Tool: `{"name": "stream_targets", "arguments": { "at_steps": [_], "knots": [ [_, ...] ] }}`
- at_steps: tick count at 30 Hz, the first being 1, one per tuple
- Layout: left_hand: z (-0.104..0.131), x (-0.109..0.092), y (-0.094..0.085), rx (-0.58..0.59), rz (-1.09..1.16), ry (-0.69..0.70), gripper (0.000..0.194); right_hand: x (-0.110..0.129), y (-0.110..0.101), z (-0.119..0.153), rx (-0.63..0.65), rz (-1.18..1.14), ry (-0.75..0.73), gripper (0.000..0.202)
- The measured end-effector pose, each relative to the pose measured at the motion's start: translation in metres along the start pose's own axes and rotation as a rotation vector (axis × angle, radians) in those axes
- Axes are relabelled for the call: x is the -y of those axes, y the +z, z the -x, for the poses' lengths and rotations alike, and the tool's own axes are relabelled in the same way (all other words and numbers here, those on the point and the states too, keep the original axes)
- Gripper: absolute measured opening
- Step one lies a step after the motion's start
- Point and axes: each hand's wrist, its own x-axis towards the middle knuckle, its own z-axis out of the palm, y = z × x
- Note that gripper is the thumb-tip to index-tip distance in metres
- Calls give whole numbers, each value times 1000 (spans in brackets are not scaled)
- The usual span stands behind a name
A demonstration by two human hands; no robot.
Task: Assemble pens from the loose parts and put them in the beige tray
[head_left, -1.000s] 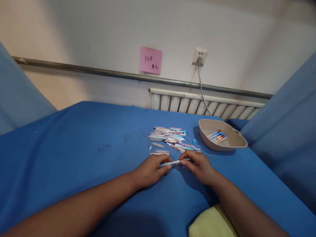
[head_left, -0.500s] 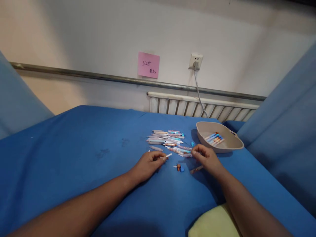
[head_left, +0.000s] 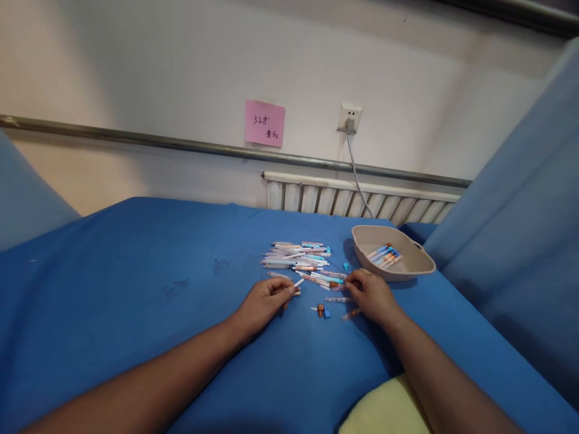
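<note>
My left hand is closed in a pinch on a thin white stick, possibly a pen refill. Just right of the pen pile, my right hand has thumb and fingers together. What lies between them is too small and partly covered to make out. Below its fingertips a patterned pen barrel rests on the blue cloth, and another barrel lies partly under the hand. Between the hands sit a small brown piece and a blue cap-like piece.
A beige basket holding several pens stands at the right, behind my right hand. A small turquoise piece lies near it. A yellow-green cushion-like thing is under my right forearm. Blue curtains hang at the sides.
A patterned barrel now lies apart on the cloth below my right fingertips. My right hand has shifted slightly; my left still pinches the white stick, tilted more steeply. The whole view has moved a little.
</note>
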Motion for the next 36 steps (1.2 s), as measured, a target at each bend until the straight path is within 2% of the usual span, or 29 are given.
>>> {"name": "stream_targets", "arguments": {
  "at_steps": [6, 14, 20, 27, 36],
  "knots": [
    [-2, 3, -1, 6, 0, -8, 44, 1, 7, -5, 16, 54, -66, 25],
    [-3, 2, -1, 16, -17, 11, 40, 3, 10, -7, 57, 15, -105, 15],
    [-4, 0, -2, 17, -13, -6, 38, -7, 16, -16, -55, -43, -8, 21],
    [-3, -4, -4, 0, 18, -30, 37, -8, 22, -20, -18, -22, 17, 33],
    [-4, 1, -4, 15, 8, 0, 34, 0, 27, -23, 23, 59, 20, 15]
  ]
}}
